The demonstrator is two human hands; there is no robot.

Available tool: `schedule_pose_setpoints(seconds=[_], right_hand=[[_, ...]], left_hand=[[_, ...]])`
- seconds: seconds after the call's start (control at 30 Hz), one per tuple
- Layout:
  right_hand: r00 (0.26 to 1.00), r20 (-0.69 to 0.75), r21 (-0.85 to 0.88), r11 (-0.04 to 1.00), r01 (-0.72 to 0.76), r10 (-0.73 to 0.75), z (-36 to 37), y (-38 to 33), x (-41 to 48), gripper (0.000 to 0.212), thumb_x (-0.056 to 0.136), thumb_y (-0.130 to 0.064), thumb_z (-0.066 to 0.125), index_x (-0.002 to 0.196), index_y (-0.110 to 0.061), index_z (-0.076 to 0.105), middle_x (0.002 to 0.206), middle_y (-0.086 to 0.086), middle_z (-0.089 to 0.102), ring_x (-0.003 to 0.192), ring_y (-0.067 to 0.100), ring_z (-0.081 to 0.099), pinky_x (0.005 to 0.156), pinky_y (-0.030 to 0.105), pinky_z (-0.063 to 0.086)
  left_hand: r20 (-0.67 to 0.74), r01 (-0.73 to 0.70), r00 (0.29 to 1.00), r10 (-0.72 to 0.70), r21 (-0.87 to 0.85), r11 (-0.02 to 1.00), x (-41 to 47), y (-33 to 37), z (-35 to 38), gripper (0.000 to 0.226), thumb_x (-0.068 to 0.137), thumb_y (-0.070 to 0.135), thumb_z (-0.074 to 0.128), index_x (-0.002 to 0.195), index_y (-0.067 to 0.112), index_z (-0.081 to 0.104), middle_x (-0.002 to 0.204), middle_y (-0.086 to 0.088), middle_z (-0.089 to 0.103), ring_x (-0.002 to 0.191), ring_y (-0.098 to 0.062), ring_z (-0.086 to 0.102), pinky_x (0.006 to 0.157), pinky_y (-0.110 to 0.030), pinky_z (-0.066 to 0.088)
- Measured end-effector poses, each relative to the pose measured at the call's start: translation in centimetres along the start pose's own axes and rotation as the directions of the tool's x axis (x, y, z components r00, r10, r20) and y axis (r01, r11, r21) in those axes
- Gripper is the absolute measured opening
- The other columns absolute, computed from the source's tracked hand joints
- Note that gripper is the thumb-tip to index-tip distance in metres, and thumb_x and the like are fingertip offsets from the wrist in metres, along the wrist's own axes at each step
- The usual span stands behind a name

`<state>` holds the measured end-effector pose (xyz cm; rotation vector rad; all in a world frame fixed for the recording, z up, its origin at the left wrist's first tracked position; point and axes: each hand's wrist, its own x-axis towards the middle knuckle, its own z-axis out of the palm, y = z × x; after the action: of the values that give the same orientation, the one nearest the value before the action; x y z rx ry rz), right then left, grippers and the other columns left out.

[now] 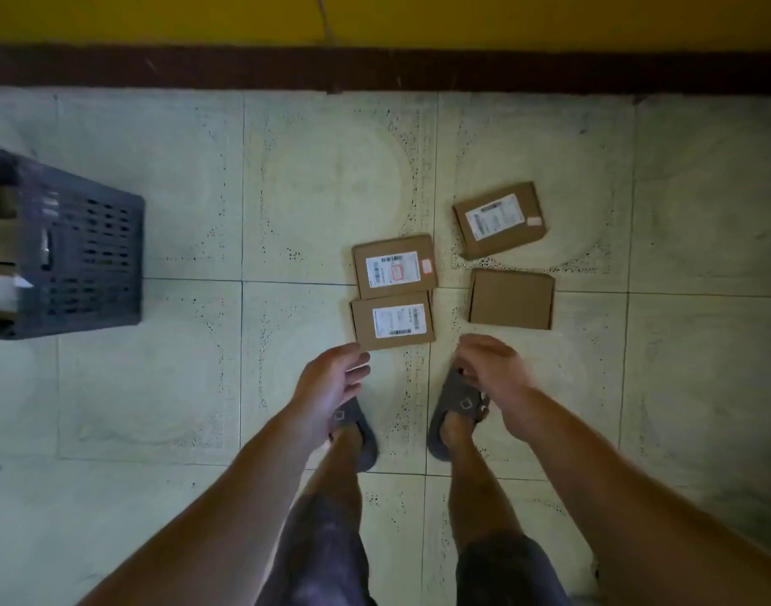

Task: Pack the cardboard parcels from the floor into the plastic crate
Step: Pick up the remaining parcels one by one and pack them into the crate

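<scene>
While four flat, rectangular parcels of matte brown cardboard lie on the speckled floor tiles (313, 190) at twelve o'clock from the person's feet, both hands hang above the floor, holding nothing. The left hand (333, 382) is released, its fingers relaxed and spread, with the tips just beside the seven o'clock corner of the barcode parcel (392, 320). That parcel touches the red-marked parcel (394, 266) along its twelve o'clock edge, and both carry white paper labels. At three o'clock from this pair, set apart, lies the plain parcel (510, 298). The tilted parcel (499, 220), also labelled, lies at its twelve o'clock. The right hand (490, 369), slightly blurred, has loosely curved, empty fingers and hangs over a grey buckled sandal (451, 408). At nine o'clock, well apart, stands the plastic crate (90, 247), dark with slotted walls and cardboard showing inside.
</scene>
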<state>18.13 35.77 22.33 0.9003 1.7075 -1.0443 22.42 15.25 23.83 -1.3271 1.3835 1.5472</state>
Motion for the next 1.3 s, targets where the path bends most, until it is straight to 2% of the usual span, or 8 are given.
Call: schedule_pose_setpoints(seconds=[0.2, 0.27, 0.37, 0.5, 0.7, 0.83, 1.03, 1.3], right_hand=[[0.997, 0.052, -0.074, 0.996, -0.048, 0.052, 2.9, 3.3, 12.1, 0.079, 0.074, -0.04, 0.061, 0.148, -0.035, 0.032, 0.147, -0.003, 0.045, 0.131, 0.026, 0.044, 0.11, 0.048, 0.036], [0.996, 0.062, -0.101, 0.993, -0.058, 0.064, 4.4, 4.2, 16.2, 0.081, 0.077, -0.039, 0.059, 0.151, -0.035, 0.025, 0.153, -0.002, 0.037, 0.135, 0.028, 0.038, 0.112, 0.048, 0.033], [0.996, 0.064, -0.113, 0.992, -0.048, 0.056, 6.7, 5.7, 21.9, 0.081, 0.085, -0.031, 0.058, 0.154, -0.031, 0.016, 0.158, 0.002, 0.029, 0.138, 0.03, 0.036, 0.113, 0.048, 0.031], [0.998, 0.025, -0.095, 0.994, -0.051, 0.054, 9.0, 7.2, 28.3, 0.076, 0.094, -0.018, 0.053, 0.156, -0.023, 0.009, 0.16, 0.003, 0.022, 0.14, 0.025, 0.032, 0.097, 0.026, 0.031], [1.0, 0.018, -0.09, 0.996, -0.005, 0.007, 10.8, 8.3, 32.1, 0.058, 0.091, -0.009, 0.05, 0.146, -0.015, 0.033, 0.13, -0.004, 0.052, 0.107, 0.017, 0.052, 0.087, 0.028, 0.043], [0.999, 0.031, -0.089, 0.995, 0.037, -0.034, 10.5, 8.2, 30.6, 0.044, 0.088, -0.007, 0.048, 0.13, -0.018, 0.053, 0.118, 0.0, 0.061, 0.094, 0.016, 0.055, 0.068, 0.025, 0.041], [0.995, 0.015, -0.114, 0.988, 0.103, -0.102, 7.9, 6.3, 22.1, 0.039, 0.086, -0.019, 0.05, 0.12, -0.035, 0.06, 0.115, -0.009, 0.066, 0.103, 0.016, 0.059, 0.092, 0.038, 0.047], [0.976, -0.018, -0.075, 0.974, 0.215, -0.217, 3.4, 0.2, 2.9, 0.029, 0.09, -0.025, 0.057, 0.108, -0.046, 0.065, 0.114, -0.008, 0.068, 0.095, 0.015, 0.061, 0.072, 0.031, 0.051]], left_hand=[[-0.085, 0.043, 0.996, -0.032, 0.133, 0.99, 11.5, -2.2, 1.5, 0.015, 0.098, 0.019, 0.049, 0.085, 0.023, 0.055, 0.102, 0.0, 0.059, 0.104, -0.018, 0.052, 0.094, -0.034, 0.038], [-0.117, 0.067, 0.992, -0.043, 0.209, 0.976, 15.8, -3.2, 1.7, 0.007, 0.097, 0.02, 0.052, 0.1, 0.019, 0.058, 0.106, -0.003, 0.055, 0.108, -0.023, 0.047, 0.092, -0.034, 0.036], [-0.115, 0.111, 0.989, -0.089, 0.207, 0.972, 22.2, -5.3, 1.7, 0.074, 0.094, 0.033, 0.059, 0.154, 0.022, 0.017, 0.156, -0.008, 0.03, 0.141, -0.031, 0.031, 0.111, -0.042, 0.027], [-0.188, 0.097, 0.981, -0.053, 0.231, 0.968, 28.9, -7.6, 1.5, 0.077, 0.098, 0.049, 0.043, 0.156, 0.018, 0.003, 0.163, -0.006, 0.013, 0.148, -0.028, 0.016, 0.116, -0.04, 0.017], [-0.195, 0.11, 0.977, -0.091, 0.091, 0.99, 33.8, -9.4, 2.6, 0.068, 0.098, 0.058, 0.034, 0.149, 0.013, 0.034, 0.151, -0.005, 0.04, 0.136, -0.026, 0.039, 0.11, -0.038, 0.031], [-0.156, 0.079, 0.985, -0.073, 0.031, 0.996, 32.8, -9.5, 2.1, 0.065, 0.097, 0.06, 0.036, 0.146, 0.018, 0.039, 0.148, -0.003, 0.046, 0.132, -0.023, 0.045, 0.107, -0.036, 0.033], [-0.15, 0.007, 0.989, -0.01, -0.024, 1.0, 25.1, -7.5, 0.1, 0.054, 0.095, 0.061, 0.04, 0.13, 0.024, 0.056, 0.128, 0.004, 0.059, 0.115, -0.015, 0.054, 0.109, -0.037, 0.035], [-0.115, -0.16, 0.982, 0.149, -0.09, 0.983, 6.4, -0.9, -2.5, 0.033, 0.101, 0.047, 0.036, 0.1, 0.03, 0.065, 0.086, 0.019, 0.069, 0.076, 0.009, 0.064, 0.067, -0.018, 0.047]])
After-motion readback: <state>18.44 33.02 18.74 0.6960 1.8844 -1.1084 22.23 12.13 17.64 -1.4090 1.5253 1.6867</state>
